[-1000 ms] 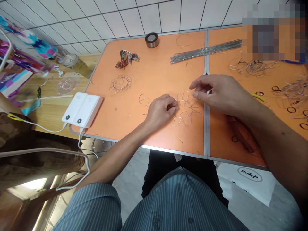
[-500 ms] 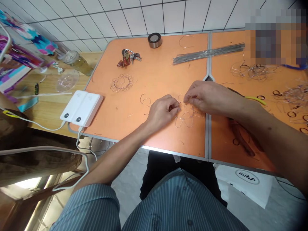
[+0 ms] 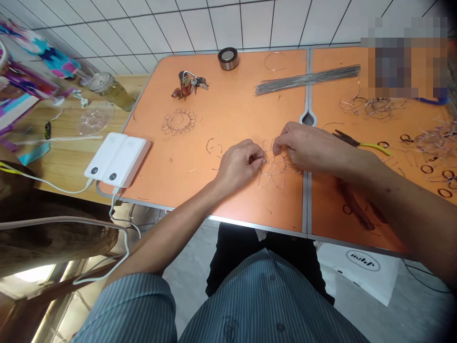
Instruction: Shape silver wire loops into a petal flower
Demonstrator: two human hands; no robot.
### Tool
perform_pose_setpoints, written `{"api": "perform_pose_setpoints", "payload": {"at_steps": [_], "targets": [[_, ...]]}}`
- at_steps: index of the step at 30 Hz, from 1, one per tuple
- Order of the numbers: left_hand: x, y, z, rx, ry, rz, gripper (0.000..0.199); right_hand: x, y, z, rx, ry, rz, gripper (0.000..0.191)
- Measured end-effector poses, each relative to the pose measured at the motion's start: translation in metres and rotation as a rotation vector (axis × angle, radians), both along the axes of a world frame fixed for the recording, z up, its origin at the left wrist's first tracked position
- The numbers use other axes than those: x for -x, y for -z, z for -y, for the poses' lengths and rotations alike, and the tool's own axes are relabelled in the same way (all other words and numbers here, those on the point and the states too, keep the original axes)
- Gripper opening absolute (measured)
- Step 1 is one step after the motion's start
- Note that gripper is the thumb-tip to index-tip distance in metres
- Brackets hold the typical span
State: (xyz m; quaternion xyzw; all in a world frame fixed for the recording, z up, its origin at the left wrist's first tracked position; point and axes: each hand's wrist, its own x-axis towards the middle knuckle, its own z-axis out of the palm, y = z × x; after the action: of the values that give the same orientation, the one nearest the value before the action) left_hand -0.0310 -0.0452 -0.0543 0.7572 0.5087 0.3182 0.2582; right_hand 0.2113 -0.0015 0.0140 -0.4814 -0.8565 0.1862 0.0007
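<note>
A flower-shaped wire piece (image 3: 271,180) with several loops lies between my hands, low over the orange table. My left hand (image 3: 240,164) pinches its left side between thumb and forefinger. Above its upper right part, my right hand (image 3: 296,145) has thumb and fingers closed on the wire; the exact spot is hidden by the fingers. A round wire ring of small loops (image 3: 178,122) lies to the left, and short wire offcuts (image 3: 213,146) are scattered just beside my left hand.
A bundle of straight wires (image 3: 307,79) lies at the back. Yellow-handled pliers (image 3: 360,143), a red-handled tool (image 3: 357,209) and tangled wire (image 3: 382,107) are on the right. Keys (image 3: 191,85), a tape roll (image 3: 227,58) and white power banks (image 3: 117,159) are leftward. The table (image 3: 232,114) has a centre seam.
My right hand has shifted slightly, its fingers lifting a little off the wire flower's middle. My left hand keeps its pinch. The whole view has slid slightly left.
</note>
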Motion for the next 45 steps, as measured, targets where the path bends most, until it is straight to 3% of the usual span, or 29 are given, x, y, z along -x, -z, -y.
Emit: {"api": "perform_pose_setpoints", "payload": {"at_steps": [7,13,20,28,34,40,45], "targets": [[0.001,-0.004,0.001,-0.001,0.004,-0.005,0.018,-0.006,-0.011,0.008,-0.055,0.045,-0.175,0.026],[0.001,-0.002,0.003,-0.028,-0.043,0.006,0.021,-0.028,-0.021,0.031,0.012,0.235,-0.23,0.016],[-0.003,-0.003,0.008,-0.021,-0.122,-0.007,0.021,-0.032,-0.009,0.045,0.113,0.326,-0.273,0.012],[-0.003,-0.004,0.011,0.017,-0.065,-0.006,0.01,-0.026,0.001,0.045,0.131,0.391,-0.372,0.017],[0.009,-0.011,0.018,-0.017,-0.024,0.051,0.029,-0.027,0.0,0.046,0.13,0.427,-0.423,0.016],[0.01,-0.035,0.0,-0.049,-0.075,0.016,0.007,-0.025,0.001,0.044,0.111,0.438,-0.436,0.017],[-0.003,-0.037,-0.026,-0.017,0.024,-0.171,0.019,-0.027,0.003,0.042,0.122,0.465,-0.464,0.015]]}}
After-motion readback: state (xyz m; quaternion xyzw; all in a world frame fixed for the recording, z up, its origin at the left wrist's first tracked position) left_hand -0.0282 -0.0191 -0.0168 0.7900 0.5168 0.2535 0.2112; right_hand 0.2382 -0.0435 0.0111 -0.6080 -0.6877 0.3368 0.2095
